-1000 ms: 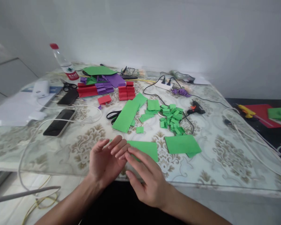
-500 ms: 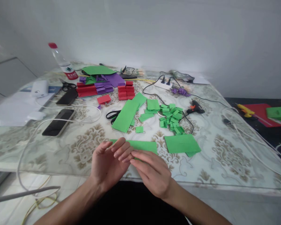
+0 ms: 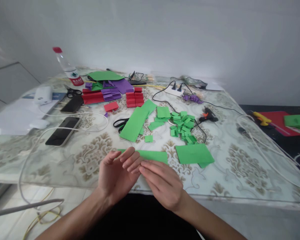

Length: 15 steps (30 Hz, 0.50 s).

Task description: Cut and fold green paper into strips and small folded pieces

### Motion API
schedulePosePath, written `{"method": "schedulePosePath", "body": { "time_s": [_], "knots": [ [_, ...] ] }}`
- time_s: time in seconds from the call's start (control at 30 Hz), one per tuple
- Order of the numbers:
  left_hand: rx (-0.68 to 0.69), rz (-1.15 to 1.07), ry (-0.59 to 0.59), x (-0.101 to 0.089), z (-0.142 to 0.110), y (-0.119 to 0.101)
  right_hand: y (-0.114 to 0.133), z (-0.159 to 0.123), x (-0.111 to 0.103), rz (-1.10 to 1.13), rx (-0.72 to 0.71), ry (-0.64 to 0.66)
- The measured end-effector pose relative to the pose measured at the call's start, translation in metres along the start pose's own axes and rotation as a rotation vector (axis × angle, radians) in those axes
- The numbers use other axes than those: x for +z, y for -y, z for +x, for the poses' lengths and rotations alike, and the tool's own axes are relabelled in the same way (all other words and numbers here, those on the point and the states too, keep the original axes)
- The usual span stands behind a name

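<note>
My left hand (image 3: 118, 173) cupped, lower centre, right hand (image 3: 165, 183) at its fingertips, thumb no longer splayed, grip unclear, green sheet (image 3: 155, 156) beyond

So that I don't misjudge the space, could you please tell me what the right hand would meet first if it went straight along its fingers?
The right hand would meet the left hand first, at its curled fingers; the two seem to touch there, though the depth is hard to judge.

Green sheet (image 3: 155, 156) flat on tabletop (image 3: 205, 181), partly hidden.
</note>
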<state>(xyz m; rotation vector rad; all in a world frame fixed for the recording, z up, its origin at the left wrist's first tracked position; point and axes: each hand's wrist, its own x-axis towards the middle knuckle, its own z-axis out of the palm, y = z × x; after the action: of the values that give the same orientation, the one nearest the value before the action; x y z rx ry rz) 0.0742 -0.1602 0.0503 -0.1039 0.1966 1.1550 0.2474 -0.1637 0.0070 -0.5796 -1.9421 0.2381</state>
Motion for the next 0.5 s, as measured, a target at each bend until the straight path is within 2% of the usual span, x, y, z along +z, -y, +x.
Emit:
{"method": "schedulePosePath", "body": {
  "time_s": [0.2, 0.5],
  "knots": [
    [0.025, 0.024, 0.011, 0.004, 0.0009, 0.0004, 0.0028, 0.0031, 0.0012, -0.06, 0.022, 0.035],
    [-0.011, 0.042, -0.028, 0.0031, 0.0017, 0.0023, 0.0037, 0.0068, -0.0026, -0.069, 0.049, 0.128]
  ]
}}
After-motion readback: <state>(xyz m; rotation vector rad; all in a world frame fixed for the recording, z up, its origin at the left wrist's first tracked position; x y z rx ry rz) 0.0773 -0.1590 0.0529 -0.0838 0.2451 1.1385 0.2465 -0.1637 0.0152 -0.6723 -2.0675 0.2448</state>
